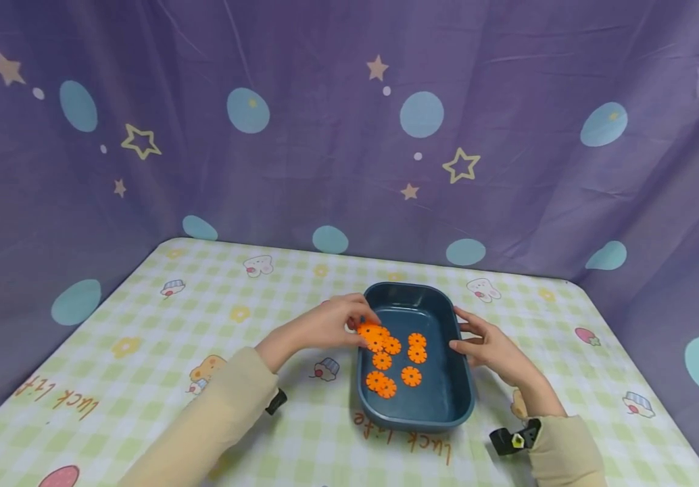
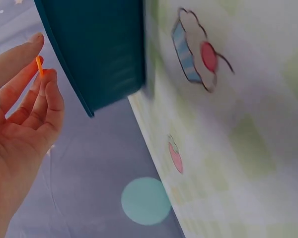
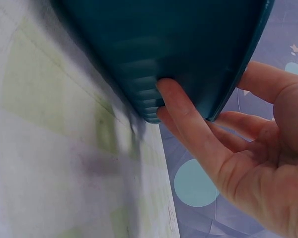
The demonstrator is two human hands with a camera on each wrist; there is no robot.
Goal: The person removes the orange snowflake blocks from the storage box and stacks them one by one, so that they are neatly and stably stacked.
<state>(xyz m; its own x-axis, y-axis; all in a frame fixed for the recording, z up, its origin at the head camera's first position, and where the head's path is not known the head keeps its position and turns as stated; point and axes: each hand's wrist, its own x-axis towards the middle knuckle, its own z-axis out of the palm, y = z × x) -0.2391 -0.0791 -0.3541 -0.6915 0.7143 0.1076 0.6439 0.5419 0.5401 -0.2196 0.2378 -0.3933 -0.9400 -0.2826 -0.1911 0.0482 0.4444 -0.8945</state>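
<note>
A dark blue oblong bin (image 1: 413, 423) stands on the table, holding several orange notched plastic discs (image 1: 411, 377), like snowflake building discs, mostly toward its left side. At the bin's left rim my left hand (image 1: 339, 322) pinches an orange disc (image 2: 39, 66), seen edge-on in the left wrist view, between thumb and fingers. This hand overlaps the pile of discs from the head camera. My right hand (image 1: 492, 348) grips the bin's right wall, thumb over the rim and fingers against the outer side (image 3: 188, 116).
Under the bin lies a green-and-white checked tablecloth (image 1: 276, 284) printed with cupcakes, bears and lettering. A purple curtain (image 1: 337, 135) with stars and blue ovals hangs behind the table and at both sides. Black straps circle both wrists.
</note>
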